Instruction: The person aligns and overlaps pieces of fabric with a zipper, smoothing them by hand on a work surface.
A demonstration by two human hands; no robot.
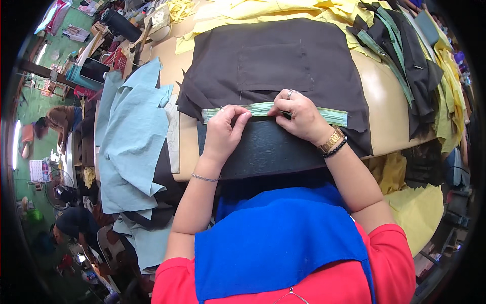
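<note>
A large dark brown fabric panel (324, 45) lies spread in front of me, with a stitched patch pocket (273, 68) at its middle. Along its near edge runs a light green striped strip (331, 117). My left hand (225, 126) pinches the strip left of its middle, thumb and forefinger together. A short way to the right, my right hand (298, 116) grips the same strip with bent fingers, thumb tucked underneath. Below the strip a dark flat board (268, 149) shows at the table edge. The fingertips partly cover the strip.
Light blue fabric pieces (134, 142) hang over the table's left side. Yellow fabric (243, 12) is heaped along the back. Dark pieces with green strips (400, 55) lie at the right. A phone (94, 69) and a black bottle (121, 25) sit back left. Other people work further left.
</note>
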